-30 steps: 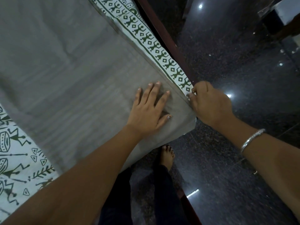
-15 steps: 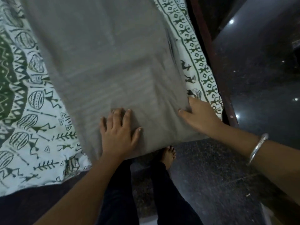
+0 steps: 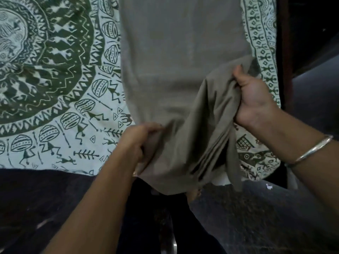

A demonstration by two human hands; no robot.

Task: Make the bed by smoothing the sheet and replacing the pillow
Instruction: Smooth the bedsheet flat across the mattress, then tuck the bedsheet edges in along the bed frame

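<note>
A plain grey folded sheet lies lengthwise on the bed, over a white bedsheet printed with green figures. Its near end hangs over the bed's edge in loose folds. My left hand grips the near left part of the grey sheet, fingers curled into the cloth. My right hand holds the near right corner, lifted and bunched, with the thumb on top. No pillow is in view.
A dark wooden bed rail runs along the right side of the bed. Dark polished floor lies to the right and below. My legs and a bare foot stand close against the bed's near edge.
My left hand went from lying flat on the grey sheet to gripping it. My right hand has lifted and bunched the corner. The view has swung left over the bed.
</note>
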